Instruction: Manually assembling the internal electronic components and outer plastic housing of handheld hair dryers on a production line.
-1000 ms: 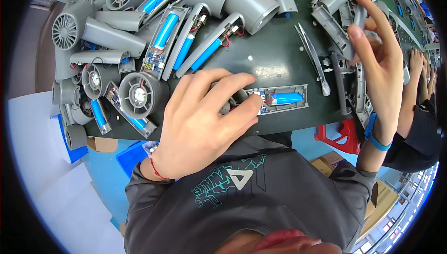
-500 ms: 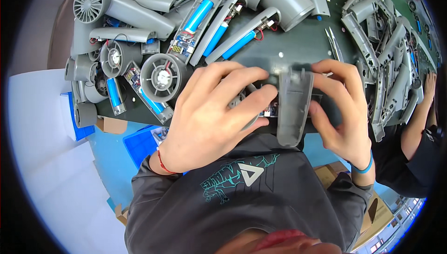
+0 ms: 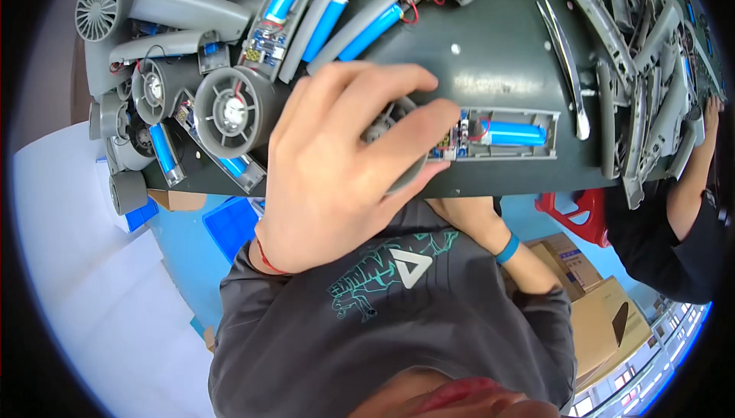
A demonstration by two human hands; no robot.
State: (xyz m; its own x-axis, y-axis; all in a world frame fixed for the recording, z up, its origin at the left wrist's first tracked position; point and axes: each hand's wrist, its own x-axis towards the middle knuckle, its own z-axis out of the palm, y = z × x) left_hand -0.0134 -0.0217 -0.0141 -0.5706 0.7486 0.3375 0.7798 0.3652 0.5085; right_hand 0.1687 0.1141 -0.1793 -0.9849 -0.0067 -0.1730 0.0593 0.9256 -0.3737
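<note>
My left hand (image 3: 337,165) lies curled over the round grey fan head (image 3: 402,150) of a hand-held blower lying on the dark table (image 3: 498,73), close to its near edge. The blower's grey handle (image 3: 501,154) points right and lies open, showing a blue battery cell (image 3: 511,133) and a small circuit board with red wires. Only my right forearm with a blue wristband (image 3: 505,248) shows. It runs up under the table edge, and the hand itself is hidden.
Several open grey blowers with blue cells (image 3: 230,104) crowd the table's far left. Grey cover shells (image 3: 643,89) are piled at the right, with a long metal tool (image 3: 563,50) beside them. Another person's arm (image 3: 693,181) works at the right. A red stool (image 3: 574,211), cardboard boxes (image 3: 589,295) and blue crates (image 3: 230,226) stand below.
Half a second ago my right hand held a grey cover shell against the handle. Now that hand has dropped below the table edge and the handle lies uncovered.
</note>
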